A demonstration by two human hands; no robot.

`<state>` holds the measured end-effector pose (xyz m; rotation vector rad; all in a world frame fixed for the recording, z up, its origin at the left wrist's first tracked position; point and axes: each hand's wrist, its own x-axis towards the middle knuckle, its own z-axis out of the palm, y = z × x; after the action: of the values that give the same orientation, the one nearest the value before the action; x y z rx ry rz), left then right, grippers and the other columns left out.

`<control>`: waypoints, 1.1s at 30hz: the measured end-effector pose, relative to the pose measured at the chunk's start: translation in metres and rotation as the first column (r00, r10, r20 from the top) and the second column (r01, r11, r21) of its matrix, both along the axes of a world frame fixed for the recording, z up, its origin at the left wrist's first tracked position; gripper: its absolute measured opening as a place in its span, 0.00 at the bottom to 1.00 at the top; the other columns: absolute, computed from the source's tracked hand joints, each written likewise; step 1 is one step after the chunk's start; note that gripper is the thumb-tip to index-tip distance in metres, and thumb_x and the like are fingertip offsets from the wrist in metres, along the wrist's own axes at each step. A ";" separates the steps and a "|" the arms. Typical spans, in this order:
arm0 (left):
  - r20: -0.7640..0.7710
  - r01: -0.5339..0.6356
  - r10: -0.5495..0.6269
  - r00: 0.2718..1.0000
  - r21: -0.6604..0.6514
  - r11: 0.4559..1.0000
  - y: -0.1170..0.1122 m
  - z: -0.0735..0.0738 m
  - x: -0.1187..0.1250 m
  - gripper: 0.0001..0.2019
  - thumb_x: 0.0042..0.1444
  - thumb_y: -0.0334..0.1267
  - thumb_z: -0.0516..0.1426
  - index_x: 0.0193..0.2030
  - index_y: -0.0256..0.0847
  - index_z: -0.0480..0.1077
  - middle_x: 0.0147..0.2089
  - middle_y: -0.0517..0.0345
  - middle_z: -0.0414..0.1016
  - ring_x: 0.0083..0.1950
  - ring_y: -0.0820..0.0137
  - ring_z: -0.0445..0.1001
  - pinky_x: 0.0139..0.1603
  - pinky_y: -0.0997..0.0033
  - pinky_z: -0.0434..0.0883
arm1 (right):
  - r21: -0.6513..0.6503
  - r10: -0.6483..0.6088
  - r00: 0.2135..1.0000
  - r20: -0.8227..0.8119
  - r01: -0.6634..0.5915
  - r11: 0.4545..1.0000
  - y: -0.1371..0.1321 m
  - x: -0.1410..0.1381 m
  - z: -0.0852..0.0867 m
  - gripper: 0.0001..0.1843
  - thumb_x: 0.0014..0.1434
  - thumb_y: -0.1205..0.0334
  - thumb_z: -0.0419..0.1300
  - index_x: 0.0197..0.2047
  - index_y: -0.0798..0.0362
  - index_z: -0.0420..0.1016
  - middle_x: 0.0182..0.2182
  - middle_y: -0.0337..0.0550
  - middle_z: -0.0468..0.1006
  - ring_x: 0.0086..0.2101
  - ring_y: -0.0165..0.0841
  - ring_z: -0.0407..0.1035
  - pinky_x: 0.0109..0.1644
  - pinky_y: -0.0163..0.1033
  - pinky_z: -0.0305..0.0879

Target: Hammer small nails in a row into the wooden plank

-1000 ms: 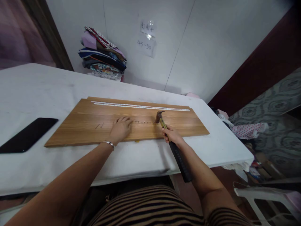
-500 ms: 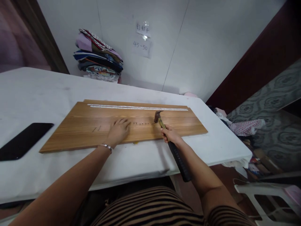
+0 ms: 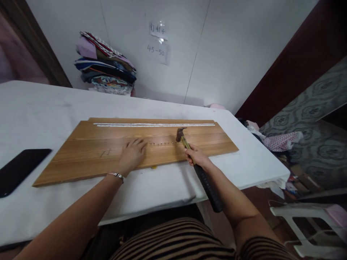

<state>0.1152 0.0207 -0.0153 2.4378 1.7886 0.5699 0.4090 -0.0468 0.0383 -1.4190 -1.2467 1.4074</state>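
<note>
A claw hammer [image 3: 187,143] is gripped partway up its shaft by my right hand [image 3: 197,156], its black rubber handle end sticking out below the hand. The hammer's rusty head hovers over or touches the right end of a row of several small nails [image 3: 162,143]; which of the two I cannot tell. These nails stand in a long brown wooden board [image 3: 92,144]. My left hand [image 3: 132,153] lies flat on the board, fingers stretched out, just left of the row. Two loose nails [image 3: 105,153] lie on the board left of that hand.
White strips [image 3: 154,125] run along the board's far side. The board lies on a white-covered table [image 3: 67,103], with a black phone [image 3: 21,168] at the left. Folded clothes [image 3: 107,65] are stacked by the wall. A white plastic stool [image 3: 306,220] stands at lower right.
The view has shifted slightly, so the board and phone sit lower and farther left. My left hand stays on the board, and the hammer head stays at the right end of the nails.
</note>
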 end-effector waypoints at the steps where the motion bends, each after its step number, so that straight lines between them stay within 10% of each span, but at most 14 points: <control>1: -0.004 0.002 -0.002 1.000 0.002 1.000 0.000 0.000 0.000 0.23 0.66 0.39 0.46 0.58 0.46 0.78 0.67 0.48 0.74 0.69 0.55 0.68 0.69 0.46 0.62 | 0.000 -0.001 1.000 -0.002 0.001 1.000 0.000 0.001 0.001 0.17 0.53 0.49 0.63 0.33 0.47 0.58 0.16 0.24 0.62 0.13 0.23 0.53 0.15 0.30 0.51; 33: 0.002 0.008 -0.008 1.000 -0.030 1.000 -0.002 -0.005 -0.005 0.22 0.66 0.39 0.46 0.58 0.43 0.77 0.67 0.47 0.73 0.70 0.55 0.67 0.71 0.47 0.61 | -0.111 0.052 0.998 -0.018 -0.054 0.992 -0.008 0.006 0.003 0.21 0.51 0.45 0.64 0.33 0.47 0.58 0.17 0.25 0.63 0.13 0.22 0.52 0.14 0.30 0.51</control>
<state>0.1106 0.0182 -0.0205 2.4226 1.7732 0.5407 0.4154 -0.0551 0.0416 -1.4560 -1.2204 1.5417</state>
